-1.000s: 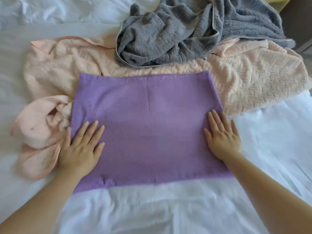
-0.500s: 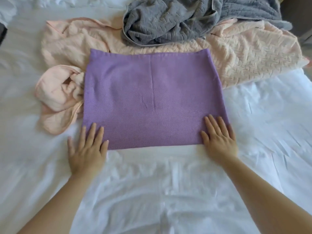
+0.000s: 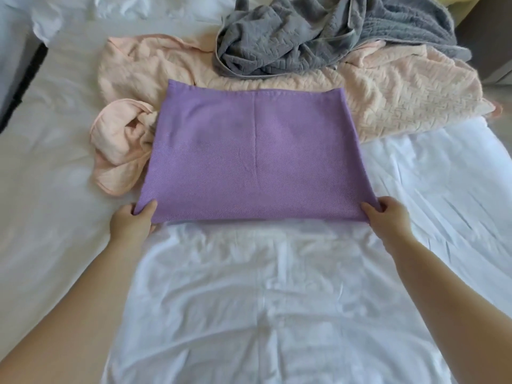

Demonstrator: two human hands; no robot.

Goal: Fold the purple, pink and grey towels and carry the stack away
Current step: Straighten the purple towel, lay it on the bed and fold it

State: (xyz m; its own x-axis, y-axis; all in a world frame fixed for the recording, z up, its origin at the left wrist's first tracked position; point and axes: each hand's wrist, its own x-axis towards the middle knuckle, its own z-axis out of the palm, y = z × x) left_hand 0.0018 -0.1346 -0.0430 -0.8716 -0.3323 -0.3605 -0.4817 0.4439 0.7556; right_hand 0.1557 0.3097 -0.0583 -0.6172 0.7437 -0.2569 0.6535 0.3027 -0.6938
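Note:
The purple towel (image 3: 255,153) lies folded into a flat rectangle on the white bed, a crease running down its middle. My left hand (image 3: 133,224) pinches its near left corner, thumb on top. My right hand (image 3: 388,220) pinches the near right corner the same way, and the near edge is slightly raised off the sheet. Behind and under the purple towel's far edge spreads the crumpled pink towel (image 3: 393,106), with one bunched end sticking out on the left. The grey towel (image 3: 313,42) sits in a rumpled heap on top of the pink one at the back.
The white bed sheet (image 3: 263,300) covers the whole near area and both sides. A dark gap at the bed's edge (image 3: 25,79) runs along the far left. A brown and yellow piece of furniture (image 3: 484,37) stands at the back right corner.
My hands slid down from lying flat on the purple towel to its near corners and now pinch them. The view shifted, so the towels sit further from me.

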